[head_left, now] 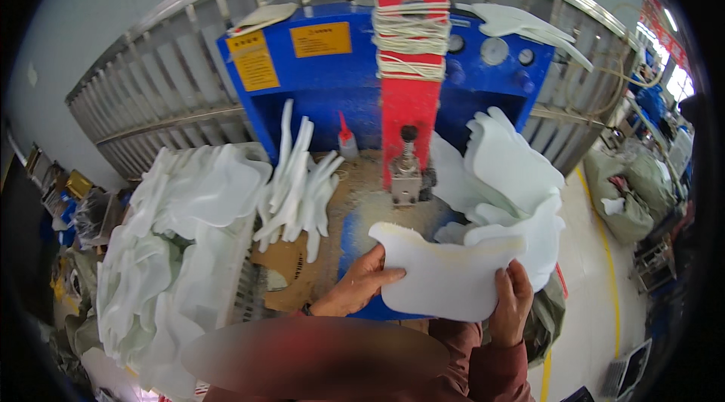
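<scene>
A white, curved foam-like sheet (445, 274) is held level in front of me, its far edge cut in a wavy line with a yellowish tint. My left hand (359, 281) grips its left end, thumb on top and the other fingers mostly hidden beneath. At the right end, my right hand (512, 300) pinches the sheet near its corner. Just beyond it stands a blue machine (347, 92) with a red upright arm (408, 111) wound with pale cord. A metal fitting with a spring (405, 175) sits low on that arm.
Stacked white sheets (181, 198) fill a crate on the left. Narrow white strips (298, 190) lie beside a red-tipped bottle (347, 141). More white sheets (513, 168) are piled at the right. A metal railing (174, 70) runs behind; green sacks (630, 183) rest on the right floor.
</scene>
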The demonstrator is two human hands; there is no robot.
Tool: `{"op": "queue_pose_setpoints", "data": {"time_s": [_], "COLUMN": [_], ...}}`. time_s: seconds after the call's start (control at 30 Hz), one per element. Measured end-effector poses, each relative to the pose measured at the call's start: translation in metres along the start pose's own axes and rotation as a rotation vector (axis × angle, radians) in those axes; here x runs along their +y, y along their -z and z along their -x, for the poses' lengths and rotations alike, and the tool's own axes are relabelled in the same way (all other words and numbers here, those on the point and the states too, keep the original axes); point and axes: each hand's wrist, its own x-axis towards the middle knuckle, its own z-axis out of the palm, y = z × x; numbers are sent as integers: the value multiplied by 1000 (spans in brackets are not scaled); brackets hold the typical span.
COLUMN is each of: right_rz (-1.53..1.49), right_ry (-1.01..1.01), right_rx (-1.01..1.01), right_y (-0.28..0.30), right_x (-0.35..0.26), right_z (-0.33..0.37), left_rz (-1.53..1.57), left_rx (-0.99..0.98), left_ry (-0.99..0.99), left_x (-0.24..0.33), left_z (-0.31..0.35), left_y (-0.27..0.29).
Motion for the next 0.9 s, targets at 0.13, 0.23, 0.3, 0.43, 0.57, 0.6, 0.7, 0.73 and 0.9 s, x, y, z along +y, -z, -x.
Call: {"op": "queue_pose_setpoints", "data": {"time_s": [0.13,0.23,0.3,0.43,0.57,0.6,0.7,0.73,0.9], "right_rz": [-93,-232,-75,718,684,703,695,700,866], "right_ry": [-84,-213,-296,100,181,133,92,102,-85], "right_rx": [-152,-225,-234,-295,-265,-303,-348,-362,-360], "right_y": [-22,-37,-42,-25,-11,-11,-10,-9,-11], "right_x": [36,79,105,123,108,104,90,86,87], "right_z": [20,35,33,28,28,30,36,39,47], "left_rz": [16,-47,-218,-736,-1268,-1303,-1283,-1206,-1155], "left_rx": [83,252,501,770,838,878,933,909,960], "left_ry": [5,55,-4,-123,-685,-670,-601,-481,-179], "left_x": [-9,-16,-18,-9,4,5,-9,-15,-41], "left_z": [41,78,99,107,51,35,-18,-28,-39], "left_y": [35,73,99,134,148,154,190,212,320]}}
